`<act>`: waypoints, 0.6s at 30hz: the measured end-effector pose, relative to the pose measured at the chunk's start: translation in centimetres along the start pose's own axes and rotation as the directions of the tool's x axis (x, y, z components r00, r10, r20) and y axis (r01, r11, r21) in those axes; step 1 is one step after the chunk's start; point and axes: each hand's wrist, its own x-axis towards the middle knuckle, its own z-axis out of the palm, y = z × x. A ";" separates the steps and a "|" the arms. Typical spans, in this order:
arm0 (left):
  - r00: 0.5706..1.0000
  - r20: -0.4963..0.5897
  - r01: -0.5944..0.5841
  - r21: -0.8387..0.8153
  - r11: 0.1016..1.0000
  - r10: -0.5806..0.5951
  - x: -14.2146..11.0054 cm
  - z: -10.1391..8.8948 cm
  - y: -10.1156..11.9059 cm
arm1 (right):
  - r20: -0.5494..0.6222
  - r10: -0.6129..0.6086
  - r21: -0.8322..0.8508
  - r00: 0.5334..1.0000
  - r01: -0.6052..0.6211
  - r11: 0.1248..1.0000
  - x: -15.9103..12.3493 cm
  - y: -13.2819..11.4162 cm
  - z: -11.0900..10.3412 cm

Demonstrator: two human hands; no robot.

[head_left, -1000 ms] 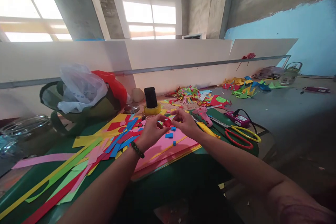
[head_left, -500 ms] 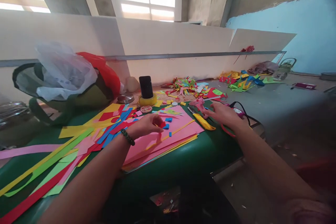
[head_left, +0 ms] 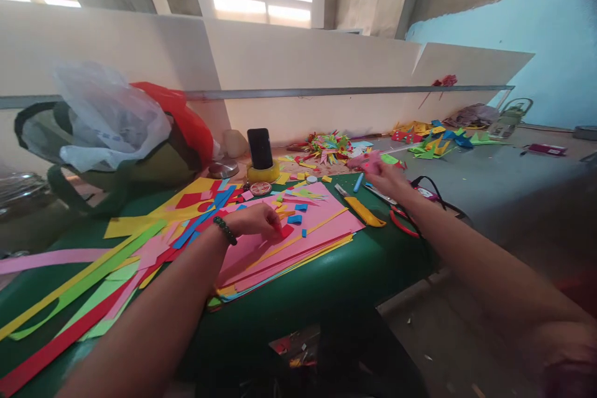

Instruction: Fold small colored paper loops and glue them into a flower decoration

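Near the middle of the green tabletop (head_left: 326,286), our left hand (head_left: 254,221) rests palm down on the stack of pink paper sheets (head_left: 298,239), its fingers (head_left: 275,224) curled and pinching a small red paper scrap (head_left: 286,231) against the top sheet. A dark beaded bracelet (head_left: 225,230) circles that wrist. Just beyond the fingertips lie small blue paper squares (head_left: 295,219), and a thin yellow paper strip (head_left: 303,237) crosses the pink sheet at a slant.

Our right hand (head_left: 389,180) reaches toward the far right part of the tabletop and closes around a pink hot glue gun (head_left: 368,163), which is blurred, so we cannot tell how firmly the fingers hold it. Its black cord (head_left: 431,189) loops just to the right of the wrist. Between the two hands, beside the right edge of the pink stack, lies a yellow utility knife (head_left: 364,210), with a blue pen (head_left: 357,182) just past it and red-handled scissors (head_left: 401,224) under the forearm.

Toward the left edge, long paper strips in yellow, green, red and pink (head_left: 84,292) fan across the green surface. At the far edge a black phone stands upright in a yellow round holder (head_left: 261,158), with a heap of small multicoloured folded paper pieces (head_left: 329,148) to its right. A clear plastic bag (head_left: 109,118) sits on a dark green bag at the far left corner.
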 end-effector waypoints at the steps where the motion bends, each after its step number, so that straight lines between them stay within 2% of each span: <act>1: 1.000 0.003 -0.002 0.004 1.000 0.002 0.0 0.0 0.1 | -0.016 0.008 0.028 1.000 -0.007 1.000 -0.6 -0.3 -0.8; 2: 1.000 0.011 -0.008 0.006 1.000 0.008 -0.1 0.0 0.1 | -0.014 0.011 0.069 1.000 -0.010 0.998 -1.5 -0.7 -1.6; 3: 1.000 0.018 -0.017 0.011 1.000 0.016 -0.1 0.0 0.2 | -0.001 0.007 0.198 1.000 -0.007 0.980 -2.4 -1.2 -2.3; 5: 0.999 0.020 -0.039 0.050 0.998 0.038 -0.2 0.0 0.3 | 0.097 -0.071 0.409 0.993 0.026 0.912 -4.8 -2.7 -3.3; 8: 0.998 -0.013 -0.059 0.202 0.978 0.063 -0.4 0.1 0.6 | 0.311 -0.289 0.537 0.905 0.083 0.840 -8.0 -5.2 -3.5; 11: 0.992 -0.004 -0.116 0.337 0.934 0.125 -0.7 0.3 1.1 | 0.408 -0.403 0.533 0.819 0.145 0.834 -9.7 -7.0 -2.6; 14: 0.988 0.012 -0.146 0.395 0.907 0.154 -1.0 0.4 1.6 | 0.420 -0.426 0.450 0.801 0.224 0.864 -10.1 -7.9 -1.5; 18: 0.992 0.000 -0.114 0.412 0.904 0.125 -1.3 0.6 2.1 | 0.479 -0.448 0.392 0.755 0.273 0.879 -10.0 -8.4 -0.3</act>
